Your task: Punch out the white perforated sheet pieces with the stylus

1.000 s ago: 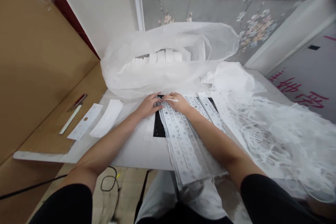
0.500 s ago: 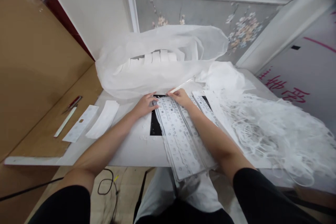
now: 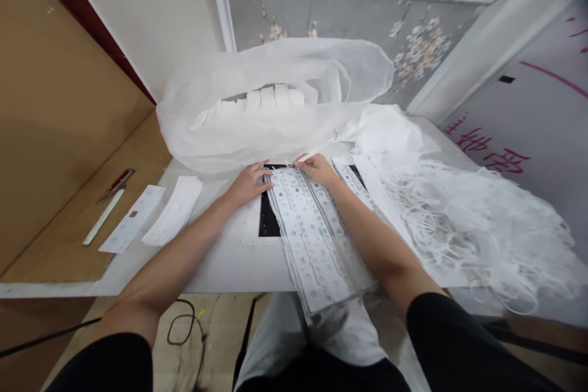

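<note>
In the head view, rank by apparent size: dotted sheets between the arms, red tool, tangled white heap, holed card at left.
1. Tangled white heap
2. Dotted sheets
3. Holed card
4. Red tool

White wall (image 3: 138, 0), framed flower picture (image 3: 353, 21), pale floor (image 3: 225, 331)

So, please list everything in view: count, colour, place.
sheets: several, white, centre
panel: count unclear, black, centre
tool: one, white, right hand
tangle: one, white, right
bag: one, translucent, back
card: one, white, left
stack: one, white, left
slat: one, whitish, left
knife: one, red, left
partition: one, brown, left
picture: one, grey, wall
board: one, whitish, right
cable: one, black, floor
table: one, white, centre
left hand: one, bare, centre
right hand: one, bare, centre
sleeves: two, black, below
</note>
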The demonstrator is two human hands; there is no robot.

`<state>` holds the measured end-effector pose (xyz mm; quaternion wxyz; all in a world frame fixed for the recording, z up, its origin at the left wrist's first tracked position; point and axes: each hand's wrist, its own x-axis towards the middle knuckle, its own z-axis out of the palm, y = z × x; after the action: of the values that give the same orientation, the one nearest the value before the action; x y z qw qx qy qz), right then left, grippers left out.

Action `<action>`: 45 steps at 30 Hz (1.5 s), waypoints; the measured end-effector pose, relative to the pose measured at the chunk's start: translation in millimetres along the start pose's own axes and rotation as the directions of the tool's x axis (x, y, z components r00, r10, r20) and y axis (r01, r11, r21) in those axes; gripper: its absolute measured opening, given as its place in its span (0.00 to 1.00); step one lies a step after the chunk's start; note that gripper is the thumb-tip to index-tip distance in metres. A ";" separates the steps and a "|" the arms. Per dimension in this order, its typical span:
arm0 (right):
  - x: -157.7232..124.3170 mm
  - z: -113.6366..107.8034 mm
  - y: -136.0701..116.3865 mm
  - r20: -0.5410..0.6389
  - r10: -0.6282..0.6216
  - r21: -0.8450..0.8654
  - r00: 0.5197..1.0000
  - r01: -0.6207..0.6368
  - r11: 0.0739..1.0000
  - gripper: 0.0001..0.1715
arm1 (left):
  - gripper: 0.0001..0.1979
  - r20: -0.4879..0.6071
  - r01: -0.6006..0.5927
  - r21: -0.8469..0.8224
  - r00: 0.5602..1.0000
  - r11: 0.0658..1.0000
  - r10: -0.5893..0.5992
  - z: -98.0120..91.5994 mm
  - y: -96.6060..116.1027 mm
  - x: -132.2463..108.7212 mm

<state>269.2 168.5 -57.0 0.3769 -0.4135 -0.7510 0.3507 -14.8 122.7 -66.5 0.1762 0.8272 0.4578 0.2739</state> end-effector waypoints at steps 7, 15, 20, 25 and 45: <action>-1.3 1.2 -2.1 0.008 -0.011 -0.004 1.000 0.011 1.000 0.21 | 0.16 -0.001 -0.007 -0.011 1.000 1.000 0.007 -0.2 0.6 -0.5; -0.8 2.5 -3.3 0.019 -0.044 0.012 0.999 0.044 0.999 0.19 | 0.18 0.017 -0.011 -0.012 1.000 1.000 0.011 -0.9 1.1 -0.2; 0.8 1.8 1.5 0.019 -0.059 0.036 0.998 0.059 0.998 0.20 | 0.18 0.013 -0.011 -0.016 1.000 1.000 0.011 -0.4 0.1 -0.2; 1.1 1.5 2.4 0.022 -0.042 0.010 0.999 0.042 0.999 0.20 | 0.18 0.009 -0.004 -0.017 1.000 1.000 0.004 -0.6 1.1 -0.7; 1.5 10.1 -17.8 0.138 -0.198 -0.597 0.971 0.241 0.766 0.19 | 0.16 0.034 -0.060 -0.008 0.998 0.998 0.061 -3.6 5.4 -1.6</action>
<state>253.6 160.4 -46.4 0.2367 -0.4103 -0.8788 0.0574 -14.1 118.6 -61.3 0.1787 0.8447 0.4285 0.2664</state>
